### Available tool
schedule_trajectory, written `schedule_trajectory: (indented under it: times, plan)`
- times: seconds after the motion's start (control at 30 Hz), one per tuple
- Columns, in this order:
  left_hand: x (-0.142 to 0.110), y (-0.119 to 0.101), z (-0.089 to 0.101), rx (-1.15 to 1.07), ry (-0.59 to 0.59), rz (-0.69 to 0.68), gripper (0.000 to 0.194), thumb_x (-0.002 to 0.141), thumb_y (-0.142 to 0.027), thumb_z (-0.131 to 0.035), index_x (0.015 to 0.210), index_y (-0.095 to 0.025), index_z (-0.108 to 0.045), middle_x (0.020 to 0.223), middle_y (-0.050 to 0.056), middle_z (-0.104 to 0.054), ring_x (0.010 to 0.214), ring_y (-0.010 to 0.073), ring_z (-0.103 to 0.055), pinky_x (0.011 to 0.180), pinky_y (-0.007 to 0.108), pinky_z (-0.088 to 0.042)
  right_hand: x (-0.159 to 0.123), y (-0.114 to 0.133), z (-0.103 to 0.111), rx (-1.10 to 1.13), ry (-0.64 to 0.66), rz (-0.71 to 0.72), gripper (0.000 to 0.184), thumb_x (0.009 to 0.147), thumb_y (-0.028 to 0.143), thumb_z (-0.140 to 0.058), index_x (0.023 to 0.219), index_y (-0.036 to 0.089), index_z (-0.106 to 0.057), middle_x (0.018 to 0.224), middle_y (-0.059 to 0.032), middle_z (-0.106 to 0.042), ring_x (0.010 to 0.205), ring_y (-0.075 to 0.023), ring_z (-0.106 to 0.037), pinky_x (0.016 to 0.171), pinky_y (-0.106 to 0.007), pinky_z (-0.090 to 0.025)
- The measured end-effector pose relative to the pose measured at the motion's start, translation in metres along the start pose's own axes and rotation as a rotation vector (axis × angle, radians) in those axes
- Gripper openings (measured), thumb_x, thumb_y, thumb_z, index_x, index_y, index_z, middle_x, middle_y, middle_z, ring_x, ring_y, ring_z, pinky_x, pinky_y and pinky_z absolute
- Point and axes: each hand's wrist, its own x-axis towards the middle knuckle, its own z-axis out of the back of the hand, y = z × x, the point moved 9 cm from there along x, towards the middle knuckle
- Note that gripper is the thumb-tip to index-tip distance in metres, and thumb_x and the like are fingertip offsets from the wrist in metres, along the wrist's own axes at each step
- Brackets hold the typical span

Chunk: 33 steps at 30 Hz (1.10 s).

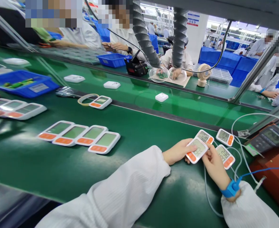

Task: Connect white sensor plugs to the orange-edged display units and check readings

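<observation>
Green tabletop spreads leftward, both hands holding device.

Monitor: "23" (rest blurred).

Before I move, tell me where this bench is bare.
Bare: the bench between the row of four devices and the left sleeve, and behind that sleeve, from the row across to the left hand. Crowded: around the held device and right hand, with three more devices, then the meter.

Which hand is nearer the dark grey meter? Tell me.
Right. The right hand is left of the dark grey meter, at the held device's right edge; the left hand is farther left.
</observation>
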Motion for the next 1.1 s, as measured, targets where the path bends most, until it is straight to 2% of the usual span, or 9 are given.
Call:
schedule_trajectory:
  times: [0.1,0.23,0.4,0.53,0.67,0.8,0.87,0.97,1.1]
  plan:
    - [0.0,-0.001,0.002,0.036,-0.023,-0.006,0.064,0.07,-0.06,-0.079,0.106,-0.011,-0.058,0.063,-0.002,-0.059,0.045,0.0086,-0.049,0.041,0.021,-0.039,-0.001,-0.006,-0.003,-0.152,0.033,-0.012,0.043,0.091,0.03,-0.057,0.132,0.02,-0.047,0.078,-0.0007,-0.066,0.068,-0.0223,-0.065,0.066,-0.033,-0.054]
    - [0.001,-0.006,0.014,0.016,-0.121,-0.051,0.062,0.073,-0.059,-0.078,0.108,-0.012,-0.058,0.064,-0.002,-0.059,0.048,0.0076,-0.05,0.045,0.019,-0.039,-0.003,0.002,-0.011,-0.385,0.092,0.064,0.019,0.094,0.027,-0.049,0.106,0.019,-0.061,0.07,-0.0001,-0.062,0.059,-0.0192,-0.059,0.057,-0.029,-0.045]
    - [0.004,-0.011,0.035,-0.06,-0.263,-0.076,0.062,0.07,-0.038,-0.082,0.119,-0.014,-0.052,0.081,0.001,-0.066,0.053,0.0061,-0.054,0.051,0.019,-0.042,-0.012,0.024,-0.027,-0.538,0.162,0.208,0.023,0.092,0.021,-0.052,0.11,0.017,-0.065,0.084,-0.0028,-0.065,0.059,-0.0158,-0.057,0.061,-0.03,-0.046]
    - [0.002,-0.015,0.05,0.012,-0.388,-0.106,0.054,0.074,-0.024,-0.075,0.122,-0.013,-0.051,0.076,-0.001,-0.064,0.052,0.0066,-0.054,0.048,0.018,-0.04,-0.019,0.037,-0.032,-0.665,0.217,0.316,0.023,0.094,0.017,-0.051,0.113,0.017,-0.063,0.097,-0.0055,-0.067,0.07,-0.0179,-0.063,0.068,-0.031,-0.049]
    - [0.0,-0.015,0.058,0.067,-0.474,-0.096,0.055,0.081,-0.021,-0.069,0.13,-0.013,-0.047,0.078,0.0,-0.064,0.054,0.0077,-0.057,0.05,0.019,-0.043,-0.015,0.055,-0.002,-0.924,0.073,0.428,0.019,0.096,0.019,-0.052,0.112,0.017,-0.062,0.101,-0.0078,-0.067,0.09,-0.0244,-0.064,0.079,-0.035,-0.05]
    - [0.001,-0.016,0.059,0.126,-0.46,-0.043,0.059,0.088,-0.022,-0.06,0.143,-0.017,-0.042,0.082,0.002,-0.066,0.06,0.0111,-0.062,0.056,0.022,-0.048,-0.003,0.056,0.052,-1.197,-0.138,0.319,0.009,0.092,0.026,-0.06,0.096,0.017,-0.062,0.093,-0.0079,-0.064,0.09,-0.0293,-0.061,0.078,-0.04,-0.048]
    - [-0.001,-0.023,0.066,0.326,-0.498,-0.046,0.056,0.09,-0.024,-0.057,0.144,-0.017,-0.045,0.08,0.002,-0.068,0.058,0.0122,-0.061,0.056,0.024,-0.048,0.003,0.044,0.073,-1.227,-0.118,0.187,0.015,0.091,0.033,-0.066,0.092,0.019,-0.061,0.092,-0.0061,-0.062,0.085,-0.0282,-0.062,0.073,-0.038,-0.047]
    - [-0.008,-0.04,0.077,0.641,-0.59,-0.11,0.047,0.09,-0.031,-0.058,0.134,-0.013,-0.057,0.064,-0.001,-0.064,0.056,0.0142,-0.058,0.06,0.026,-0.044,0.008,0.023,0.091,-1.188,-0.048,-0.003,0.028,0.089,0.042,-0.069,0.106,0.021,-0.061,0.105,-0.006,-0.061,0.077,-0.0236,-0.064,0.062,-0.033,-0.045]
    - [-0.018,-0.055,0.071,0.718,-0.636,-0.282,0.037,0.089,-0.036,-0.056,0.116,-0.014,-0.068,0.054,-0.004,-0.054,0.055,0.0137,-0.053,0.062,0.026,-0.041,0.009,0.011,0.1,-1.113,-0.021,-0.15,0.048,0.084,0.045,-0.073,0.121,0.019,-0.056,0.108,-0.0085,-0.063,0.083,-0.0259,-0.065,0.068,-0.033,-0.045]
